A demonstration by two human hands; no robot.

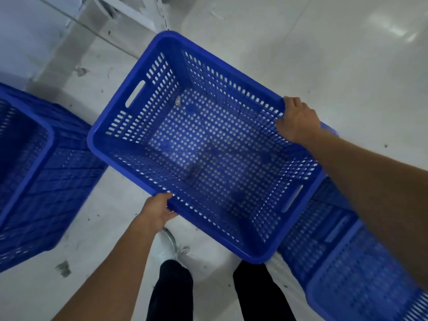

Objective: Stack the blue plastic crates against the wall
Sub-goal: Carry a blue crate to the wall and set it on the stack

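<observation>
A blue perforated plastic crate is held above the floor in the middle of the view, empty, with its open top facing me. My left hand grips its near long rim. My right hand grips the far long rim close to the right corner. A stack of blue crates stands at the left near the pale wall. Another blue crate lies at the lower right, partly under the held crate and behind my right forearm.
The floor is glossy grey-white with small dark specks. My legs in black trousers and a white shoe show below the held crate. A pale structure runs along the top left.
</observation>
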